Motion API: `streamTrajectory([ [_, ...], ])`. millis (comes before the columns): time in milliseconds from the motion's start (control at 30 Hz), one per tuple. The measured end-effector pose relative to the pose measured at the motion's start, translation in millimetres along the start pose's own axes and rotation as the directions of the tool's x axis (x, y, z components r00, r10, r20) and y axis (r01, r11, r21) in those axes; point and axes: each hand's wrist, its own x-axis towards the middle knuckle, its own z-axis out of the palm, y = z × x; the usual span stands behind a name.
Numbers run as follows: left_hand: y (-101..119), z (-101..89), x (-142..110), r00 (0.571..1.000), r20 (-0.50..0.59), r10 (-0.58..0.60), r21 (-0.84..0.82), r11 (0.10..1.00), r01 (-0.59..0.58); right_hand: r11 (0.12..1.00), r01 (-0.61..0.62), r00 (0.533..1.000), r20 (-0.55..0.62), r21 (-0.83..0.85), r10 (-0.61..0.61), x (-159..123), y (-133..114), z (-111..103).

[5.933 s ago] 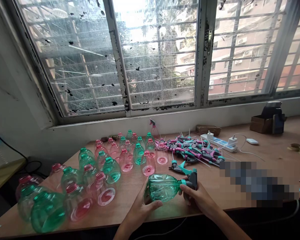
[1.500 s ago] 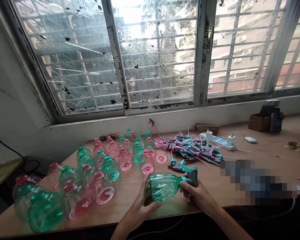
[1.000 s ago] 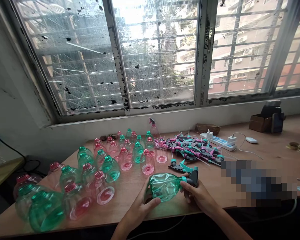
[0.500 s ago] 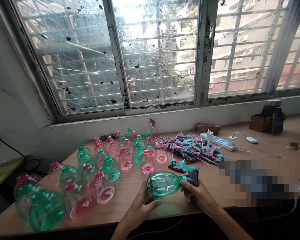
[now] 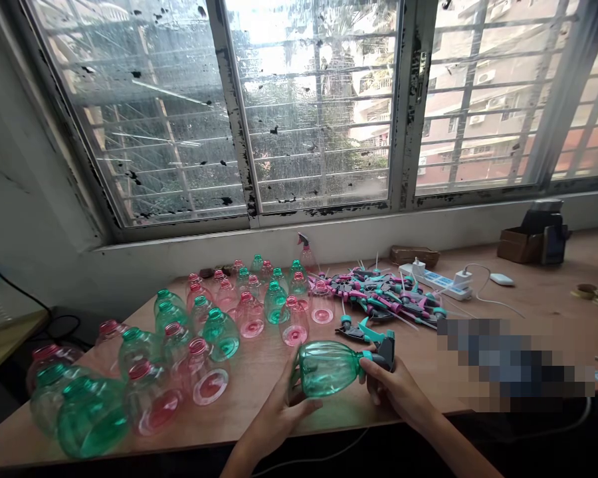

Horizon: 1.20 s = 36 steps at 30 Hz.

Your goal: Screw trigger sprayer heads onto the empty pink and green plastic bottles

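Note:
A clear green spray bottle (image 5: 327, 368) lies sideways in the air above the front edge of the table, its neck pointing right. My left hand (image 5: 290, 401) is wrapped round its base end. At the neck, my right hand (image 5: 391, 385) grips the turquoise collar of a dark grey spray head (image 5: 386, 352), which sits on the bottle's mouth; my fingers partly hide the collar. Just behind the bottle, a loose turquoise and grey spray head (image 5: 363, 330) rests on the table.
Several open pink and green bottles (image 5: 222, 332) stand on the left. A heap of pink, turquoise and grey spray heads (image 5: 379, 292) lies behind my hands. Farther back are a pink bottle with spray head (image 5: 305, 253), a power strip (image 5: 438, 282) and a cardboard box (image 5: 521, 244).
Almost nothing differs. Both hands keep their hold on the green bottle, and the view has shifted very slightly.

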Motion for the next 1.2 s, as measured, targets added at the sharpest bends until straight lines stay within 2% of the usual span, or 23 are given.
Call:
streamTrajectory([
  [167,-4.3,0.1,-0.9,1.0,0.008,0.009,-0.007,1.0,-0.009,1.0,0.008,1.0,0.003,0.0,-0.008,-0.3,-1.8,1.9],
  [300,4.9,3.4,-0.8,1.0,-0.019,-0.01,0.01,1.0,0.01,1.0,0.016,1.0,0.004,0.001,-0.016,0.0,0.6,1.6],
  [433,13.4,5.9,0.2,0.999,-0.019,-0.03,0.094,0.995,0.032,1.0,0.023,1.0,-0.003,0.007,-0.023,0.2,3.5,0.4],
  [567,7.6,3.0,0.0,0.999,-0.032,-0.037,0.112,0.993,0.04,1.0,0.014,1.0,-0.012,0.022,-0.013,0.6,4.4,0.0],
  [733,-2.5,-0.5,-0.7,0.999,-0.037,0.029,0.091,0.996,-0.026,0.999,0.017,1.0,-0.012,0.028,-0.016,0.3,4.4,-0.4],
  [900,1.7,0.2,-1.8,1.0,-0.004,-0.008,0.084,0.996,0.008,1.0,0.011,1.0,0.012,0.024,-0.011,-1.1,4.5,-1.2],
  [1067,7.1,0.3,-2.1,0.997,-0.073,-0.027,0.142,0.989,0.037,1.0,-0.002,0.999,0.032,-0.004,0.002,-1.6,1.9,-0.5],
  [1200,6.4,0.2,-1.6,0.998,-0.05,-0.041,0.136,0.99,0.048,1.0,-0.007,1.0,0.016,0.004,0.007,-1.3,-0.8,1.0],
])
